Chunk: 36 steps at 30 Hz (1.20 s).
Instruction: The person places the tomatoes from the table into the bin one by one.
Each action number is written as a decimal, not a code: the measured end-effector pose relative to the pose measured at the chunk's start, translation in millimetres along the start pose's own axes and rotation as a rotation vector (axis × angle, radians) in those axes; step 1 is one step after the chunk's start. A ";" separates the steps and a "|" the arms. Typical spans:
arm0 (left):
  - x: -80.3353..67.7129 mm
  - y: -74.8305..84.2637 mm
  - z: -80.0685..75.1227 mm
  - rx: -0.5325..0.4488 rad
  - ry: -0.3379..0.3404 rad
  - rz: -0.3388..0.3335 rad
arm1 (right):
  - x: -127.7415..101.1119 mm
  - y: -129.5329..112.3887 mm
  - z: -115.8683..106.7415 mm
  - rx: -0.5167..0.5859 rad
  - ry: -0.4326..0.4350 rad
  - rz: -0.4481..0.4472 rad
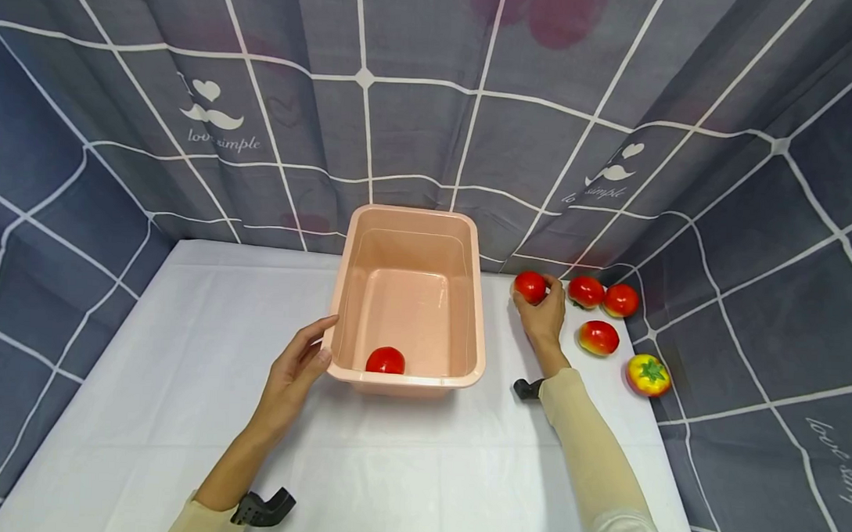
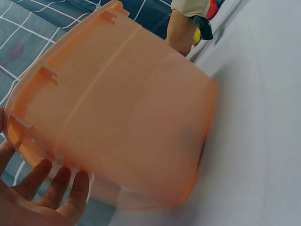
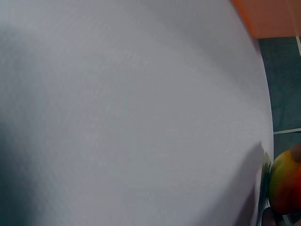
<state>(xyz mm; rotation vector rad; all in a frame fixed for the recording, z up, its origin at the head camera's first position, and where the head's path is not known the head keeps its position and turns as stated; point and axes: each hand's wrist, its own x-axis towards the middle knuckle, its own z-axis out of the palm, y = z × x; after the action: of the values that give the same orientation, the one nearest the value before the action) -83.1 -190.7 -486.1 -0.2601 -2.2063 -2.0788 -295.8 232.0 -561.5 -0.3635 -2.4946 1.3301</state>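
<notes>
Your left hand (image 1: 297, 369) lies flat, fingers straight against the tub's (image 1: 410, 217) near-left corner; one tomato (image 1: 385, 361) sits inside at the near wall. The tub's long axis runs away from you. Your right hand (image 1: 541, 311) curls round a tomato (image 1: 530, 286) just right of the tub. The curtain (image 1: 222, 141) reads "love simple".

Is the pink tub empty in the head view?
No, one red tomato lies inside the pink tub, against its near wall.
</notes>
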 end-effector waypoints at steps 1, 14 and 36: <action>0.0 -0.1 0.3 -0.002 0.000 0.001 | -0.7 -0.4 -0.8 0.004 0.000 -0.003; 0.5 -2.3 1.7 -0.012 -0.003 0.015 | -21.8 -14.8 -12.7 0.109 -0.003 -0.096; -0.2 0.5 2.9 -0.003 0.013 -0.007 | -77.3 -33.6 -34.9 0.141 -0.028 -0.300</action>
<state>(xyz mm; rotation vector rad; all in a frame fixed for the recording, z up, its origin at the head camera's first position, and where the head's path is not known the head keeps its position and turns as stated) -82.6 -187.7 -485.8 -0.2387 -2.2005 -2.0816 -214.3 213.2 -525.3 0.0596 -2.3437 1.3806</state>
